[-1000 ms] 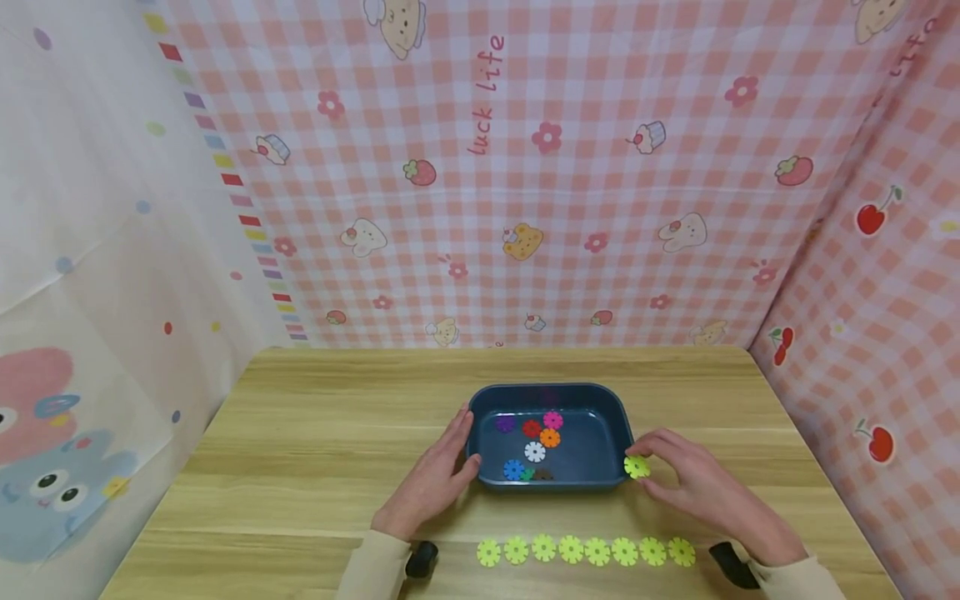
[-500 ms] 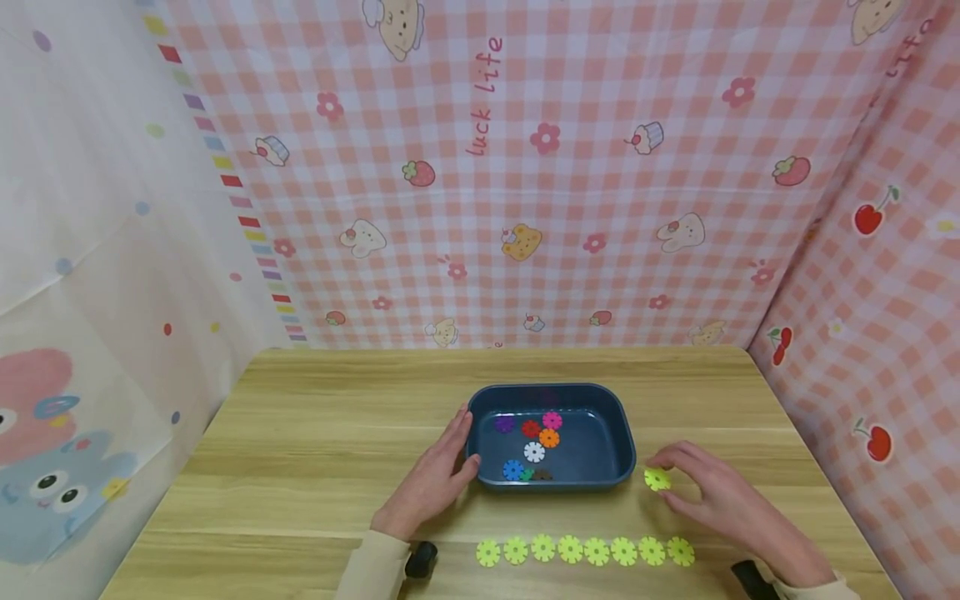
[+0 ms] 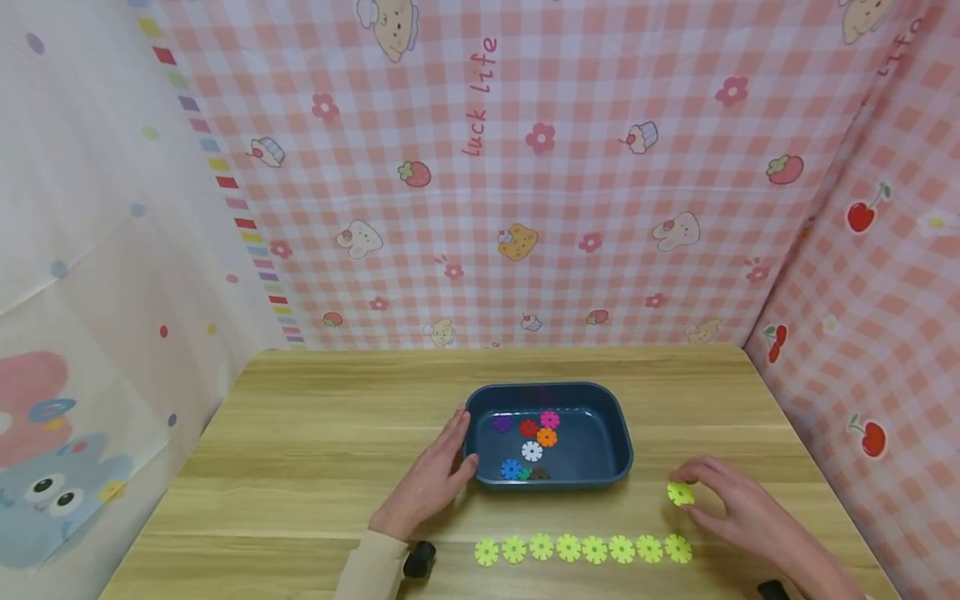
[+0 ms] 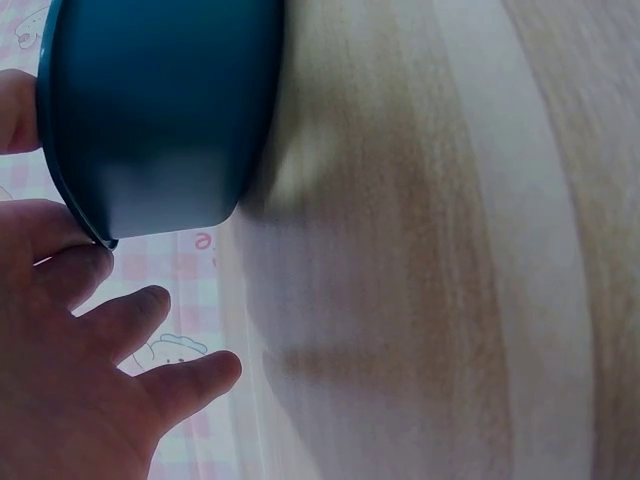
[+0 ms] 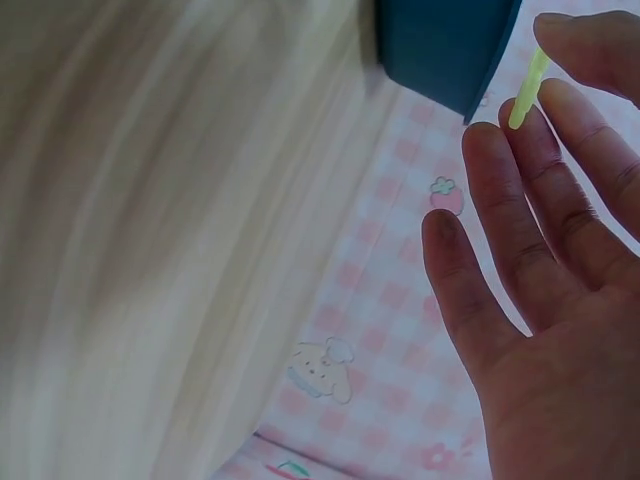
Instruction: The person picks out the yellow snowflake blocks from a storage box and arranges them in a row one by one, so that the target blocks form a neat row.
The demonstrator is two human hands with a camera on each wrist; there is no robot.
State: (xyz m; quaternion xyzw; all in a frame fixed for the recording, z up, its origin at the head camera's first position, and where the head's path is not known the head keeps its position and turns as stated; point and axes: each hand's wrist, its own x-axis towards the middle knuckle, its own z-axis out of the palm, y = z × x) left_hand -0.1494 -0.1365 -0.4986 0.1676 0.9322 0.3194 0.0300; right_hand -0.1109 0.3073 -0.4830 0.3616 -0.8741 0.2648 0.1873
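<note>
A yellow-green snowflake disc, a flat toy piece with a notched edge, is pinched between the thumb and fingers of my right hand. In the right wrist view this disc shows edge-on at the fingertips. It is held right of the tray, above the right end of a row of several matching discs on the table. My left hand rests against the left side of the dark blue tray, fingers extended and thumb at the rim. The left wrist view shows those fingers spread beside the tray wall.
Inside the tray lie several discs of other colours, among them a white disc, an orange disc and a blue disc. The wooden table ends at a pink checked cloth behind and hanging cloths at both sides.
My right hand has moved right and toward me, away from the tray's right end, with the yellow-green snowflake disc still pinched. The left hand stays against the tray.
</note>
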